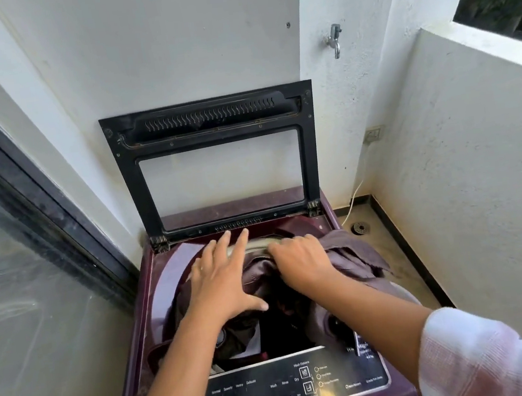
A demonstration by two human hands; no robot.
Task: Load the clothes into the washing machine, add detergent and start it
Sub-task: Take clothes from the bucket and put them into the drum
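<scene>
A maroon top-load washing machine [161, 279] stands in front of me with its black glass lid [207, 119] raised against the wall. A brownish-purple garment [352, 252] lies bunched over the drum opening and drapes over the machine's right rim. My left hand [224, 281] rests flat on the cloth with its fingers spread. My right hand [300, 260] is closed on a fold of the same garment near the back of the opening. Darker clothes [275, 324] show inside the drum. The black control panel [277, 393] is nearest me. No detergent is in view.
A dark-framed glass sliding door [10, 228] runs along the left. A tap [335, 40] sticks out of the wall at the upper right, with a wall socket [373, 134] and white cable below it. A floor drain [359, 227] lies right of the machine, beside a low white wall.
</scene>
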